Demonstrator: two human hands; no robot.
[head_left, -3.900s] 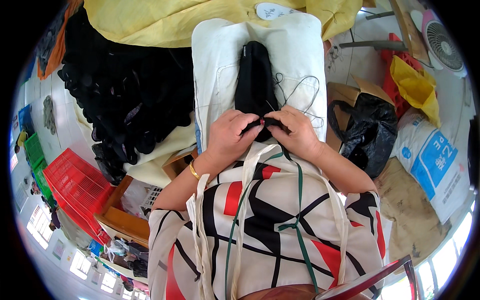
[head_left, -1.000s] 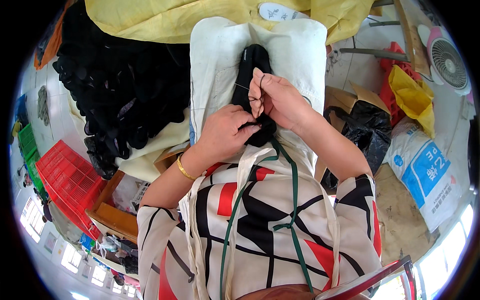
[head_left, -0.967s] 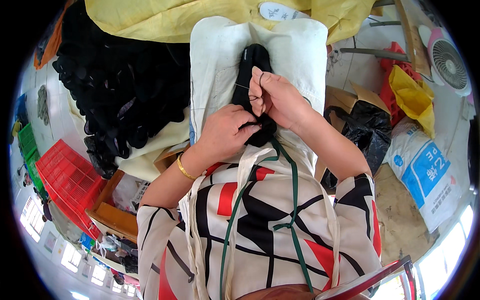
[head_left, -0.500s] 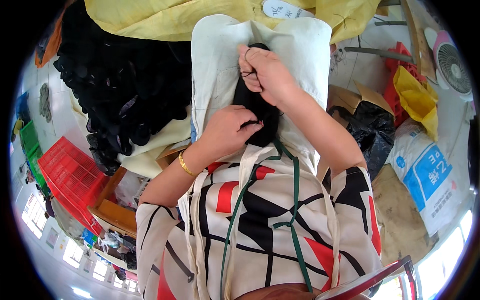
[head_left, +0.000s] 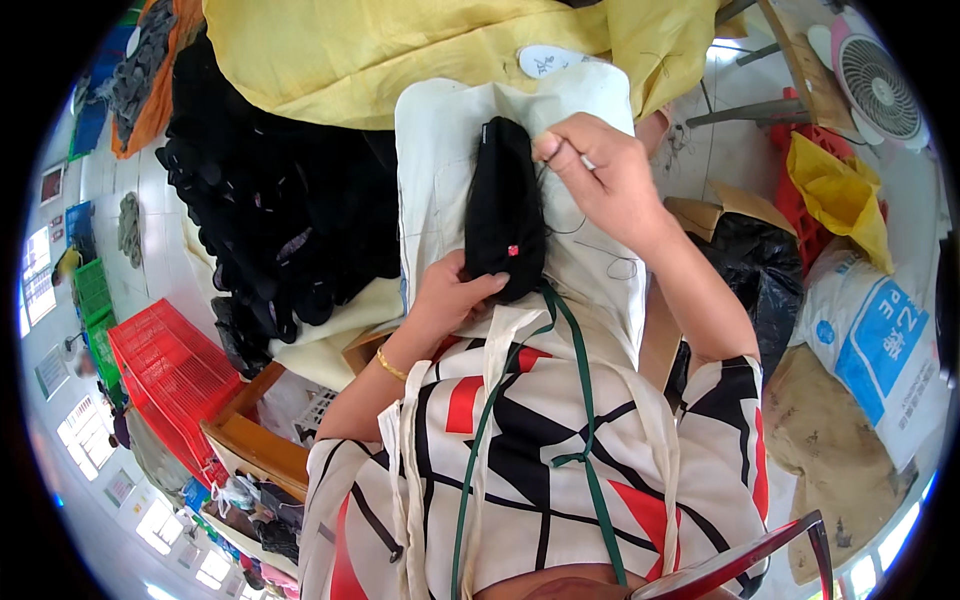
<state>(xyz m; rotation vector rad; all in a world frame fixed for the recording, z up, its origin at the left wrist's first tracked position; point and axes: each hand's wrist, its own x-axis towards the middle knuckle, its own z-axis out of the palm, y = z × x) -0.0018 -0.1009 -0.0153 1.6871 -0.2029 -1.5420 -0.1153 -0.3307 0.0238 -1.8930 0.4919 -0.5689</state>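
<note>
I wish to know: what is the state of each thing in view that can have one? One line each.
Long black fabric piece: lying on white cloth, near end held.
Left hand: closed on that end.
Thin dark thread: slack, curling over the cloth.
Right hand: pinched shut on the thread.
Brown cardboard box: flap open.
Narrow green ribbon: knotted.
Pink-and-white round fan: running or stopped, cannot tell.

black fabric piece (head_left: 498, 195) — lengthwise on white cloth (head_left: 598, 150), red patch (head_left: 513, 251) facing up
</note>
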